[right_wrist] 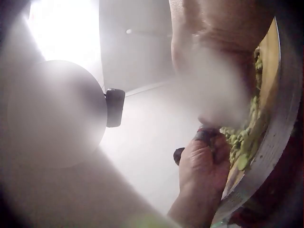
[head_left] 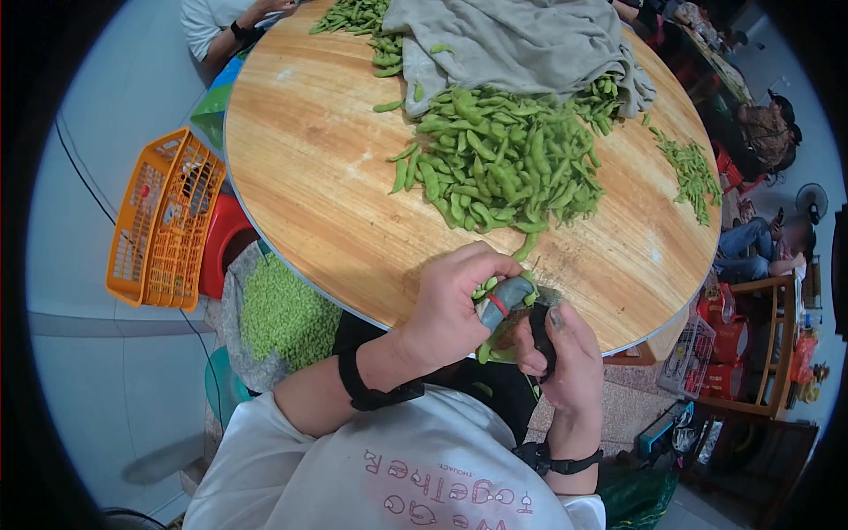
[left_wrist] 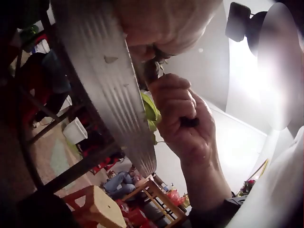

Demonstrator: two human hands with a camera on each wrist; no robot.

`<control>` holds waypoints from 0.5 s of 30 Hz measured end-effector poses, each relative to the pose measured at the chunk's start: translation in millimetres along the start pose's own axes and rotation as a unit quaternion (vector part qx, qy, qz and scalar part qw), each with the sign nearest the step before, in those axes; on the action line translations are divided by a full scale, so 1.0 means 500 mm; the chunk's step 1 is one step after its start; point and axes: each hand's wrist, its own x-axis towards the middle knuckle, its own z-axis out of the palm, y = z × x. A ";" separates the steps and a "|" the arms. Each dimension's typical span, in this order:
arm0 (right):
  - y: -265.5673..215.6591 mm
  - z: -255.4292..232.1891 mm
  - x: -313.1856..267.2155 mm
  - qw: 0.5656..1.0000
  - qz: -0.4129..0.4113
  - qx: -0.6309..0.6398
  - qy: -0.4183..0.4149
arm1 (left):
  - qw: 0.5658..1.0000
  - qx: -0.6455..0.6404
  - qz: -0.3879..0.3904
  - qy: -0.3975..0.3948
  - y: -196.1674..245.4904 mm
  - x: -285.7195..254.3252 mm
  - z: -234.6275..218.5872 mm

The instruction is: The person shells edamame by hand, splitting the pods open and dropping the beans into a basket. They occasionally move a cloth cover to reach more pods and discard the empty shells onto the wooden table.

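Note:
My left hand (head_left: 450, 300) is at the near edge of the round wooden table (head_left: 309, 177), holding a few green soybean pods (head_left: 482, 288). A grey finger cover (head_left: 510, 294) with a red band shows on one of its digits. Close beside it, my right hand (head_left: 572, 353) has its fingers curled round a black handle-like thing (head_left: 541, 340); its exact kind I cannot tell. In the left wrist view, the black end (left_wrist: 190, 122) pokes out from the curled right fingers. Beyond both hands lies a large heap of soybean pods (head_left: 503, 159).
A grey cloth (head_left: 521, 44) covers pods at the back. Flat pods (head_left: 689, 172) lie at the right. Below the table's left edge, a bag holds shelled green beans (head_left: 287, 309), near an orange crate (head_left: 168, 221) on a red stool (head_left: 225, 234). Another person's arm (head_left: 252, 22) shows top left.

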 end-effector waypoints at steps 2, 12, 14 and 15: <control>-0.005 -0.002 0.000 1.000 0.010 0.014 -0.001 | 1.000 0.010 0.007 0.001 0.002 0.001 -0.001; 0.007 -0.011 0.010 0.982 -0.022 -0.175 0.063 | 0.997 -0.034 -0.036 -0.060 -0.017 0.001 0.009; 0.005 -0.012 0.009 0.964 -0.046 -0.250 0.082 | 0.977 -0.137 -0.116 -0.116 -0.021 0.004 0.004; -0.001 -0.012 0.005 0.985 -0.004 -0.164 0.056 | 0.937 -0.237 -0.193 -0.170 -0.023 0.004 0.001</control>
